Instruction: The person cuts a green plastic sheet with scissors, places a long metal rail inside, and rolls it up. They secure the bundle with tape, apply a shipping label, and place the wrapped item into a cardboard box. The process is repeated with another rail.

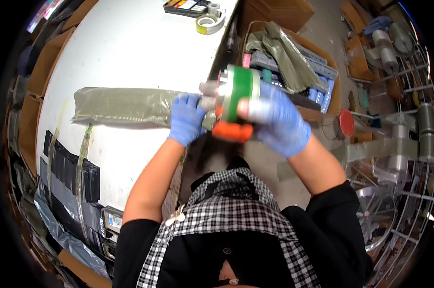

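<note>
A long, flat package in olive-green plastic wrap (125, 105) lies crosswise on the white table. Its right end reaches the table's right edge, where my left hand (186, 117), in a blue glove, grips it with bent fingers. In my gloved right hand (281, 120) is a tape dispenser (232, 131) with orange-red parts, carrying a wide green and clear roll. The dispenser is lifted at the table's edge, close beside the package end and my left fingers. It is smeared by motion, so whether its tape touches the wrap I cannot tell.
Tape rolls (208, 24) and a dark tray (185, 6) sit at the table's far end. Black flat pieces (65, 168) lie under tape strips at left. Right of the table stands a cardboard box (334, 96) of packaged goods; farther right, a wire rack (418, 86) with plastic rolls.
</note>
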Tool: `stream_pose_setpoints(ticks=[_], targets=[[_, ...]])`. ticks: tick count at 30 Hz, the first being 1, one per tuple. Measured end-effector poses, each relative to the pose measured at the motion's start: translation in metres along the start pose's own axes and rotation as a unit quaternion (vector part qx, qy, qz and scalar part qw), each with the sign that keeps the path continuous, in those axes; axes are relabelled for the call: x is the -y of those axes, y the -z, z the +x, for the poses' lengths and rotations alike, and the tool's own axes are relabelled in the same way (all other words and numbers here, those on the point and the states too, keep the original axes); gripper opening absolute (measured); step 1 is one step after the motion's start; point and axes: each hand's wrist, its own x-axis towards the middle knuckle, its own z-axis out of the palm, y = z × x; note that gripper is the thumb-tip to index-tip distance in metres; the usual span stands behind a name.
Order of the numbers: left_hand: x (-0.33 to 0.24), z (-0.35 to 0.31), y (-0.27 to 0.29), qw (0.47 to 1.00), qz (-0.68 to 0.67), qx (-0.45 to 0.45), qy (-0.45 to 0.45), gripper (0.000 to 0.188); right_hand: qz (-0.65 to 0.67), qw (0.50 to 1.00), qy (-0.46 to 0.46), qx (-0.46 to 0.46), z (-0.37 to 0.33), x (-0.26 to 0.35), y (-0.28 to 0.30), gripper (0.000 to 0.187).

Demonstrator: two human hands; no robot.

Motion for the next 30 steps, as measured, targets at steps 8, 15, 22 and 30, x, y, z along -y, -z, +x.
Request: stream_pose_setpoints(ticks=[8,15,22,30], targets=[[-0.002,-0.018,-0.017,0.992,0.029,-0.108,-0.058,0.069,0.185,0.949,-0.142,-0.213,0.148,-0.121,0.279,0.055],[0.002,0.037,0.006,0.994,0.003,0.108,0.028,0.085,0.161,0.947,-0.247,-0.126,-0.037,-0.245,0.158,0.055],[-0.005,0.012,0.009,1.0,0.002,0.011,0.016,0.08,-0.022,0.993,0.112,0.017,0.013,0.014,0.084,0.052],[-0.007,0.029,0.005,0.994,0.01,0.097,0.05,0.083,0.099,0.941,-0.214,-0.244,0.057,-0.224,0.269,0.055]])
